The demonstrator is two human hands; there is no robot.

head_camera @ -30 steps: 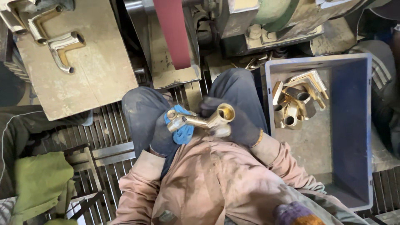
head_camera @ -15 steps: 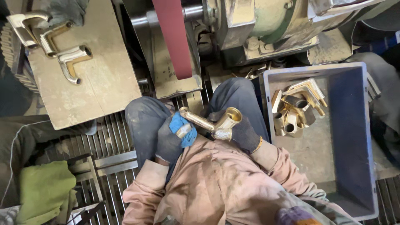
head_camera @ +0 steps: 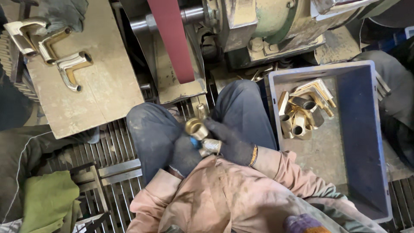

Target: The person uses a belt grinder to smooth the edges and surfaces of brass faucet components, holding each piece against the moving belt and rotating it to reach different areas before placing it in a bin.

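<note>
Fingers: both gloved hands are curled shut around one brass fitting (head_camera: pixel 197 128), held over the lap between the knees.
Right hand (head_camera: pixel 228 142): dark glove, fingers wrapped over the fitting's lower, silvery end; thumb side up against the round open collar.
Left hand (head_camera: pixel 184 152): dark glove with a blue patch, closed under the fitting from the left; how tightly it grips cannot be told.
Fitting: open round mouth tilted up toward the camera, a second brass arm pointing away toward the machine.
Floor: metal grating (head_camera: pixel 116 172) under the legs, dusty and worn.
Machine: a grinder with a dark red sanding belt (head_camera: pixel 172 41) running down toward a small rest plate, green housing (head_camera: pixel 276 19) to its right.
Board: a flat tan board (head_camera: pixel 103 95) on the left carries three bent brass pieces (head_camera: pixel 73 64) near its far edge.
Crate: a blue plastic crate (head_camera: pixel 366 142) on the right holds a heap of brass elbow fittings (head_camera: pixel 304 110) in its far corner.
Cloth: a green rag (head_camera: pixel 47 200) lies at lower left.
</note>
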